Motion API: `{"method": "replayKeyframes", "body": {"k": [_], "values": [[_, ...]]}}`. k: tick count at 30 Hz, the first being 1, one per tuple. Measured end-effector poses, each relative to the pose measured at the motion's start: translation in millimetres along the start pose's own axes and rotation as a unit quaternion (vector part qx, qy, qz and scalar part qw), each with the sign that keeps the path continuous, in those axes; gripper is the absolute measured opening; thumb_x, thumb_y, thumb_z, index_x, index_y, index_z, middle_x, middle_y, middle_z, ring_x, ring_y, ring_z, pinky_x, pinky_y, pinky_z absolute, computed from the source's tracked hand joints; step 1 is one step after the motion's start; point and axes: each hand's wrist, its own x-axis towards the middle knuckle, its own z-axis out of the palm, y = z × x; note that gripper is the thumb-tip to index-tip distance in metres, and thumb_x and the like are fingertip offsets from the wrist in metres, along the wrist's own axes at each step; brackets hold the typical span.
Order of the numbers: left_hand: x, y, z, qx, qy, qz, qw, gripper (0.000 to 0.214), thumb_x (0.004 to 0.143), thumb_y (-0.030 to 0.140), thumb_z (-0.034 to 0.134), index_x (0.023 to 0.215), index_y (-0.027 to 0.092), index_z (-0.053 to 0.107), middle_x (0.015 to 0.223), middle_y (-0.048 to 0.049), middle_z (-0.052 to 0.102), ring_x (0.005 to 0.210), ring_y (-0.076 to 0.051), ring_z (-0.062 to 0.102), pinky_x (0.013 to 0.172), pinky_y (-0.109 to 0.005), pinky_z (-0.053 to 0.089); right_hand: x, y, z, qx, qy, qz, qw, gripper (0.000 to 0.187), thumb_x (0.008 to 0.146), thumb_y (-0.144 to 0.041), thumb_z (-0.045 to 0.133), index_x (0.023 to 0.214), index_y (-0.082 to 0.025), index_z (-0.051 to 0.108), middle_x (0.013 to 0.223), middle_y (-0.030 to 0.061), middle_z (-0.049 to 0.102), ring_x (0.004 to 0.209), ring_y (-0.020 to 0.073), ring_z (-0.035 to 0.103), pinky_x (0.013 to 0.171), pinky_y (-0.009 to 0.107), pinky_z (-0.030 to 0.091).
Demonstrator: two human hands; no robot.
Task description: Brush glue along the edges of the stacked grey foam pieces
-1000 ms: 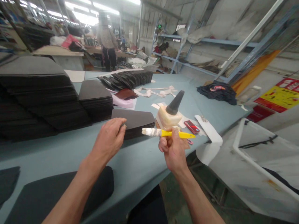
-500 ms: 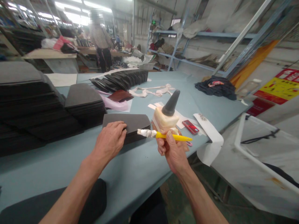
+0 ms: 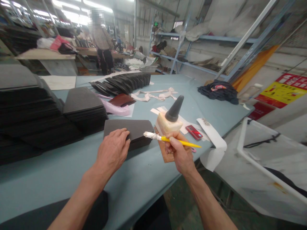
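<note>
My left hand (image 3: 114, 150) rests with curled fingers on the near edge of a small stack of dark grey cut pieces (image 3: 134, 129) on the blue table (image 3: 144, 172). My right hand (image 3: 178, 153) is closed round a yellow-handled brush (image 3: 172, 140) with a white tip that points left toward the stack. Just behind the brush stands a cream glue bottle (image 3: 169, 123) with a dark cone nozzle, set on a brown board (image 3: 165, 155).
Taller stacks of dark pieces (image 3: 81, 108) fill the left. A fanned row of dark pieces (image 3: 122, 82), white strips (image 3: 153, 95), a red phone (image 3: 193, 132) and a dark cloth (image 3: 219, 92) lie farther off. A person (image 3: 102, 41) stands far back. The table edge runs right of my hand.
My left hand has moved forward and come down onto the small dark stack. The right hand with the brush has shifted slightly forward, its tip nearer the stack.
</note>
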Motion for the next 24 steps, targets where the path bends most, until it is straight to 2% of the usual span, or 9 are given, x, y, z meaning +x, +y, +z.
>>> {"method": "replayKeyframes", "body": {"k": [4,8,11,14,18,21,24], "values": [[0,2,-0.5,0.005,-0.002,0.0,1.0,0.046,0.105,0.032,0.04,0.133,0.012,0.071,0.149,-0.018,0.069,0.138,-0.038,0.065,0.116,-0.059,0.056,2,-1,0,-0.008,0.024,0.01,1.0,0.024,0.086,-0.044,0.075,0.093,-0.022,0.066,0.066,-0.0054,0.062,0.055,0.0101,0.053,0.055,0.023,0.044],[0,1,-0.2,-0.005,0.0,0.003,1.0,0.05,0.104,0.035,0.038,0.132,0.011,0.071,0.148,-0.0192,0.07,0.138,-0.039,0.065,0.116,-0.061,0.056,9,-5,-6,-0.046,0.072,0.007,0.996,0.033,0.087,-0.051,0.076,0.091,-0.021,0.063,0.064,-0.0056,0.062,0.052,0.0096,0.051,0.051,0.022,0.042],[0,-3,2.2,-0.013,0.012,0.006,1.0,0.051,0.102,0.039,0.038,0.131,0.012,0.071,0.147,-0.02,0.07,0.138,-0.041,0.065,0.115,-0.062,0.056,18,-14,-23,-0.077,0.122,-0.026,0.989,0.038,0.088,-0.056,0.077,0.092,-0.021,0.063,0.064,-0.0064,0.061,0.049,0.0084,0.049,0.048,0.022,0.041],[0,-8,6.5,-0.017,0.026,0.013,0.999,0.048,0.101,0.043,0.039,0.129,0.019,0.071,0.145,-0.0181,0.071,0.137,-0.041,0.065,0.115,-0.062,0.056,27,-27,-49,-0.097,0.168,-0.071,0.978,0.039,0.089,-0.057,0.075,0.095,-0.021,0.065,0.066,-0.0069,0.061,0.049,0.0075,0.049,0.048,0.021,0.041],[0,-11,10.9,-0.022,0.039,0.018,0.999,0.047,0.102,0.045,0.039,0.128,0.022,0.069,0.147,-0.0174,0.07,0.138,-0.042,0.065,0.116,-0.064,0.055,30,-39,-72,-0.122,0.184,-0.08,0.972,0.039,0.089,-0.057,0.077,0.095,-0.02,0.065,0.067,-0.0064,0.063,0.051,0.0075,0.051,0.05,0.02,0.043],[-2,-8,10.6,-0.009,0.046,0.02,0.999,0.049,0.103,0.042,0.037,0.129,0.018,0.07,0.146,-0.0199,0.07,0.137,-0.042,0.065,0.117,-0.064,0.054,28,-37,-71,-0.127,0.18,-0.063,0.973,0.041,0.088,-0.058,0.079,0.092,-0.02,0.064,0.066,-0.006,0.063,0.05,0.0075,0.05,0.049,0.021,0.042],[-3,-4,8.1,-0.001,0.032,0.021,0.999,0.048,0.104,0.037,0.038,0.13,0.014,0.07,0.146,-0.02,0.07,0.137,-0.04,0.066,0.118,-0.062,0.054,30,-30,-53,-0.113,0.159,-0.051,0.98,0.041,0.087,-0.057,0.079,0.093,-0.02,0.065,0.065,-0.0063,0.062,0.049,0.0074,0.048,0.048,0.021,0.04]]}}
